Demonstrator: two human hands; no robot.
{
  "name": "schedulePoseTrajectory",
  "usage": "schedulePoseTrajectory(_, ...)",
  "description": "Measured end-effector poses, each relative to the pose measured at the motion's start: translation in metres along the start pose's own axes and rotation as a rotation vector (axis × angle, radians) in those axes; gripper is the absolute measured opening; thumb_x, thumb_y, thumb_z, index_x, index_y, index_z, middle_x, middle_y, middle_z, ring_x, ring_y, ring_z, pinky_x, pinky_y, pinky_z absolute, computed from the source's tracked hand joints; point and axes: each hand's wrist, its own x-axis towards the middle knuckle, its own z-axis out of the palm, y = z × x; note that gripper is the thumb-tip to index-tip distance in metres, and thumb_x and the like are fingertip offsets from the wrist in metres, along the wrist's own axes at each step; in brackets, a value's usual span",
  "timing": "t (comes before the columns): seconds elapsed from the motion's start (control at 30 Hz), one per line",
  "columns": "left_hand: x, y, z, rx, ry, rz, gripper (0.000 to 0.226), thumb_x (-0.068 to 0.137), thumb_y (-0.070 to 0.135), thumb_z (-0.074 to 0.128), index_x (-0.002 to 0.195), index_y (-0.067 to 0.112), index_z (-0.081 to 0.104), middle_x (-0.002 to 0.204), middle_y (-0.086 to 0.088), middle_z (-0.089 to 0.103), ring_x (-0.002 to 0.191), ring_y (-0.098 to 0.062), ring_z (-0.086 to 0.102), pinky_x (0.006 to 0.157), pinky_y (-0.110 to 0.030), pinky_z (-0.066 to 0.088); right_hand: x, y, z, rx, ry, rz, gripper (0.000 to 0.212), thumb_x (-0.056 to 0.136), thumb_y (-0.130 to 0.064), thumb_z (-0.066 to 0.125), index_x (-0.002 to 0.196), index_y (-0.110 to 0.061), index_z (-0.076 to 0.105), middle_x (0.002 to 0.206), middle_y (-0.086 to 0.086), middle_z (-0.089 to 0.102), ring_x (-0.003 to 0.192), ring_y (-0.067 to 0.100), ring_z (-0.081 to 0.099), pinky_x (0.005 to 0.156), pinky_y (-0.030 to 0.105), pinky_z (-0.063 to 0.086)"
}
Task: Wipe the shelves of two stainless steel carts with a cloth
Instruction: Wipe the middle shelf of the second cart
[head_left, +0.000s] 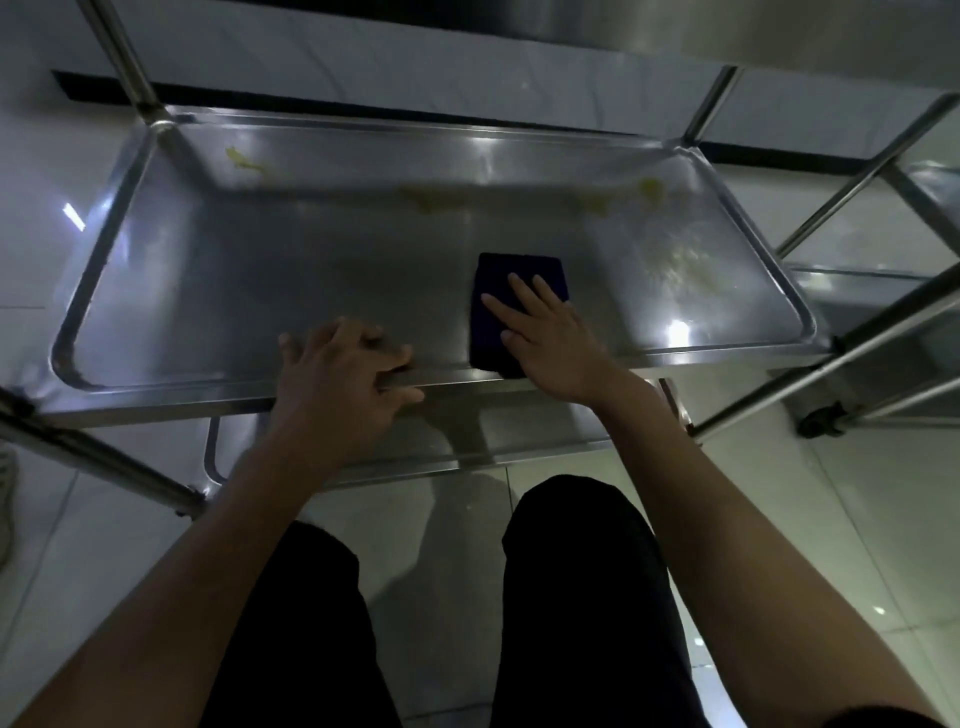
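Note:
A stainless steel cart shelf (291, 280) with a raised rim fills the middle of the view. A folded dark blue cloth (506, 275) lies on it, right of centre near the front rim. My right hand (550, 338) presses flat on the cloth with straight, spread fingers. My left hand (337, 379) grips the shelf's front rim, fingers curled over the edge. Yellowish smears (649, 192) mark the back of the shelf, and another smear (241, 158) sits at the back left.
A lower shelf (467, 441) shows below the front rim. Cart posts (124, 57) rise at the back corners. A second steel cart (883, 312) with a caster (821, 418) stands to the right. My knees are over a pale tiled floor (779, 519).

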Motion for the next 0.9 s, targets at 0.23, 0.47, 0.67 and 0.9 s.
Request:
schedulePoseTrajectory(0.23,-0.008,-0.043,-0.024,-0.055,-0.024,-0.092,0.058,0.070,0.061,0.079,0.122,0.039,0.069,0.135,0.008,0.056,0.126,-0.024,0.047,0.108,-0.057,0.037,-0.001,-0.036,0.008,0.135,-0.030,-0.163,0.050,0.107,-0.036,0.027,0.156,-0.041,0.019,0.168,-0.007,0.000,0.154,0.015,-0.010,0.123,0.044,-0.001)
schedulePoseTrajectory(0.47,-0.013,-0.051,-0.043,0.043,-0.077,-0.111,0.055,0.075,0.062,0.075,0.124,0.037,0.068,0.135,0.012,0.052,0.124,-0.020,0.051,0.108,-0.049,0.040,-0.004,-0.027,0.012,0.073,0.029,-0.209,0.050,0.108,-0.031,0.026,0.157,-0.035,0.019,0.168,-0.005,0.003,0.154,0.016,-0.006,0.124,0.046,0.009)
schedulePoseTrajectory(0.67,0.001,0.021,-0.020,-0.016,0.010,0.021,0.036,0.092,0.046,0.054,0.119,0.026,0.068,0.129,0.003,0.059,0.119,-0.022,0.053,0.103,-0.051,0.043,-0.005,-0.022,0.010,0.119,0.056,-0.161,0.052,0.107,-0.030,0.030,0.157,-0.038,0.019,0.168,-0.006,0.004,0.154,0.015,-0.005,0.124,0.042,0.004)
schedulePoseTrajectory(0.9,0.023,0.091,0.021,0.004,0.060,0.120,0.024,0.096,0.032,0.052,0.105,0.022,0.072,0.112,0.006,0.063,0.105,-0.022,0.058,0.090,-0.041,0.048,-0.032,0.040,-0.006,0.096,0.075,-0.089,0.051,0.108,-0.023,0.030,0.157,-0.032,0.022,0.168,-0.001,0.006,0.155,0.018,-0.001,0.124,0.044,0.011)
